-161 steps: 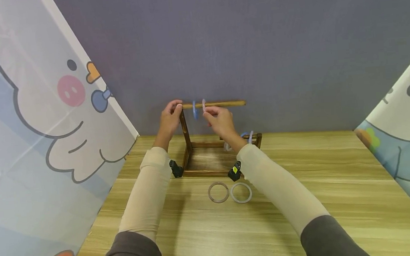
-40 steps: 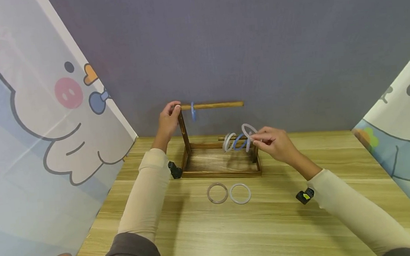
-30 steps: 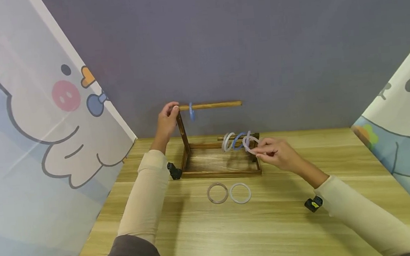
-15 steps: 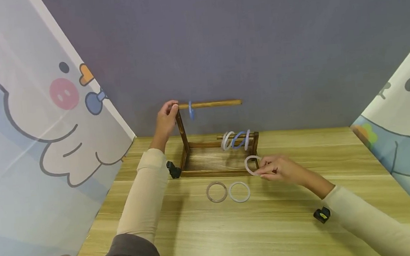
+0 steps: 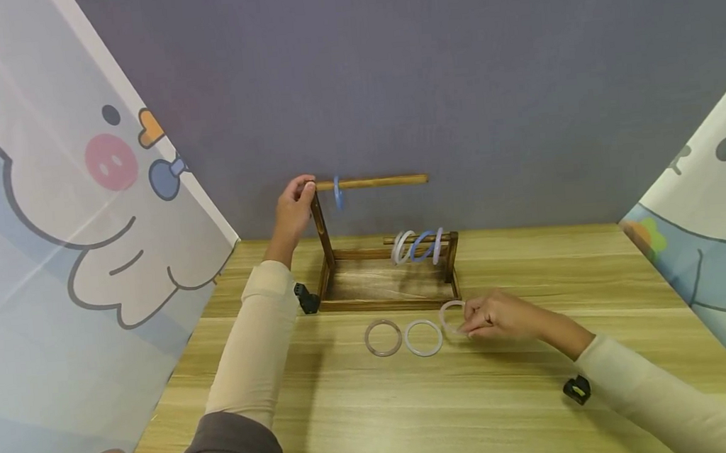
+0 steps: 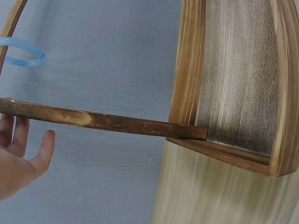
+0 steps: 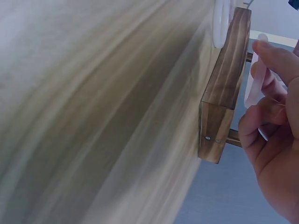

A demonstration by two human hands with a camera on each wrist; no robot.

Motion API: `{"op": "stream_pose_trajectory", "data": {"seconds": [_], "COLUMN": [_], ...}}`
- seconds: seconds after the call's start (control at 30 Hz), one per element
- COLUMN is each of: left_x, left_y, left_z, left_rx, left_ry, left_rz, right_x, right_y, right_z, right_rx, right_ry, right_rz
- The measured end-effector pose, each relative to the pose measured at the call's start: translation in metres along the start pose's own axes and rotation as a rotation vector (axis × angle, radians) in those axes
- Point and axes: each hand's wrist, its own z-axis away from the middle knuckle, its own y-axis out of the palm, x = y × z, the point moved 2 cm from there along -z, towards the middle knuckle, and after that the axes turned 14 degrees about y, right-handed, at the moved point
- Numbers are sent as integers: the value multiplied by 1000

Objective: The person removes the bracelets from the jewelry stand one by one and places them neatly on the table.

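A pale pinkish bangle (image 5: 450, 317) is pinched between the thumb and fingers of my right hand (image 5: 501, 317), low over the table in front of the rack's right end. My left hand (image 5: 293, 207) grips the upper left corner of a wooden bangle rack (image 5: 395, 303). In the left wrist view, some of its fingers (image 6: 19, 135) lie against the post and others are out of sight. One blue bangle (image 5: 338, 194) hangs on the upper bar (image 5: 391, 181). Several bangles hang from the short lower bar, among them a blue one (image 5: 421, 247) and a lilac one (image 5: 438, 247).
Flat on the table (image 5: 365, 411) before the rack lie a brownish bangle (image 5: 383, 338) and a whitish bangle (image 5: 424, 338), side by side. A grey wall (image 5: 455, 91) rises behind the rack. Printed cartoon panels (image 5: 81, 227) flank the table.
A pale bangle has come off the upper bar in my right hand, passed by the lower bar, then moved down and forward to beside the two on the table. My left hand stays at the corner.
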Motion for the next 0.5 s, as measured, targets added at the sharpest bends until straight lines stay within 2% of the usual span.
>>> {"op": "stream_pose_trajectory", "data": {"seconds": [0.2, 0.5], "left_x": [-1, -1], "left_y": [-1, -1], "left_z": [1, 1], "left_rx": [5, 4], "left_ry": [0, 5], "left_rz": [5, 13], "right_x": [0, -1], "right_y": [4, 10], "right_z": [5, 12], "right_rx": [46, 97], "right_ry": [17, 86], "right_rz": [19, 51]}}
